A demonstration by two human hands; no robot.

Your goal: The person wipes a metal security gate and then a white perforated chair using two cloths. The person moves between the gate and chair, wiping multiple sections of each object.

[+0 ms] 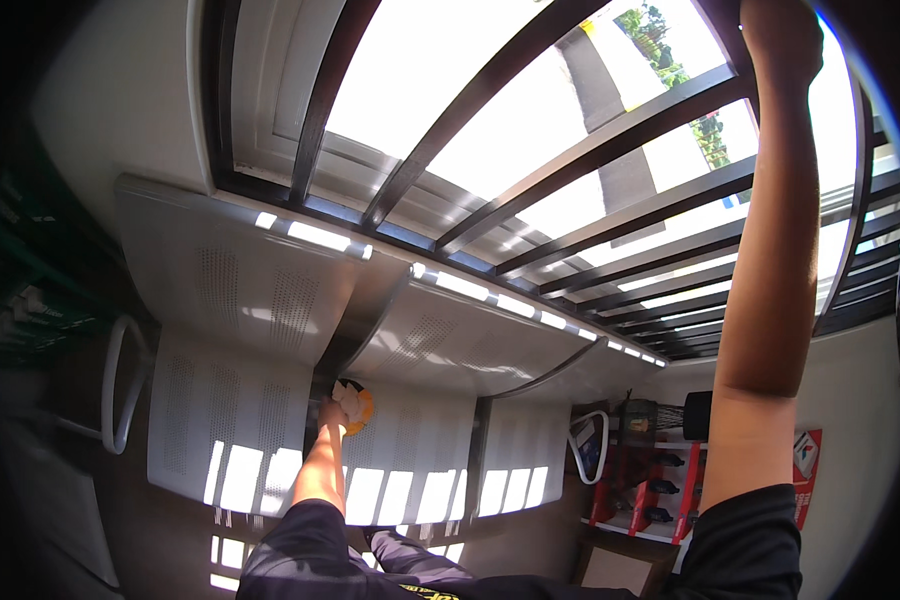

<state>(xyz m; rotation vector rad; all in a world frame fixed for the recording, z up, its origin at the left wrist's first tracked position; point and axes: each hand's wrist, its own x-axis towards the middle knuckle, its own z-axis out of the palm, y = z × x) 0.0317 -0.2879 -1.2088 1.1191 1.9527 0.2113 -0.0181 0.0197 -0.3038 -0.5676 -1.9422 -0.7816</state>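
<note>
My left hand [337, 413] reaches down to the grey metal bench [400, 445], near the gap between two seats. Its fingers are closed at a small round thing [367, 406] with an orange edge and a dark upper part. A pale piece lies over the middle of that thing, and its kind cannot be made out. High at the upper right, my right hand [782, 45] is raised against the dark metal window grille [610, 150]. That hand looks curled like a fist, but its fingertips and whatever they hold are hidden at the picture's edge.
A white looped armrest [120, 385] stands at the bench's left end, another [590, 445] at its right. Beyond the right end is a red and white shelf rack [650, 485] with dark items. Sunlight stripes the seats. Dark green goods [40, 280] line the far left.
</note>
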